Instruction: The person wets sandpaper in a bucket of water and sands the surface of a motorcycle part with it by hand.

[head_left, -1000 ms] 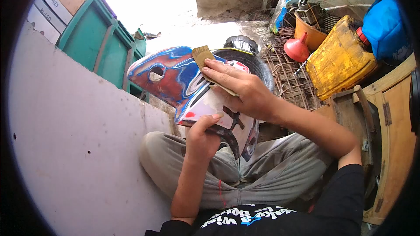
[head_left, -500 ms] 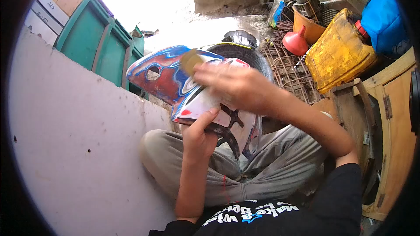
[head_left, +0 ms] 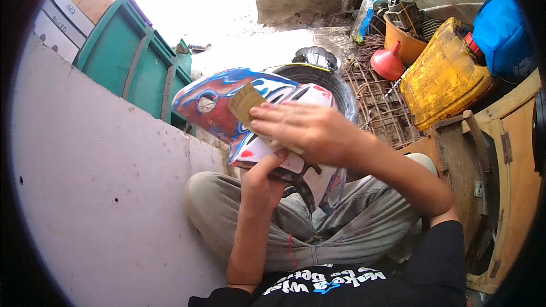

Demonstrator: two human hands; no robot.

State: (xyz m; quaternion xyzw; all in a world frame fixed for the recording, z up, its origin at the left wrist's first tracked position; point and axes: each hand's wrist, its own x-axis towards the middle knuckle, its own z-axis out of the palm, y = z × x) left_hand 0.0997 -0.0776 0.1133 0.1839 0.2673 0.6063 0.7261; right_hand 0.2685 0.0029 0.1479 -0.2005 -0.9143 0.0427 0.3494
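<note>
A curved panel with blue, white and red-brown patches lies tilted above my crossed legs, its narrow end pointing left. My left hand grips the panel's lower edge, thumb on top and fingers hidden beneath. Under the fingers of my right hand is a tan, folded abrasive sheet, pressed flat on the panel's upper face. Behind the panel stands a black bucket with a yellow line along its rim, and a black dish-like item is at its far side.
At the left runs a pale wall, with a green cabinet beyond it. On the right are a red funnel, an orange pot, a stained yellow jerrycan, a blue bag, metal mesh and a wooden frame.
My right hand and the sheet have slid down the panel, toward my left hand. The panel has tilted and shifted slightly right, with my left hand still on its edge.
</note>
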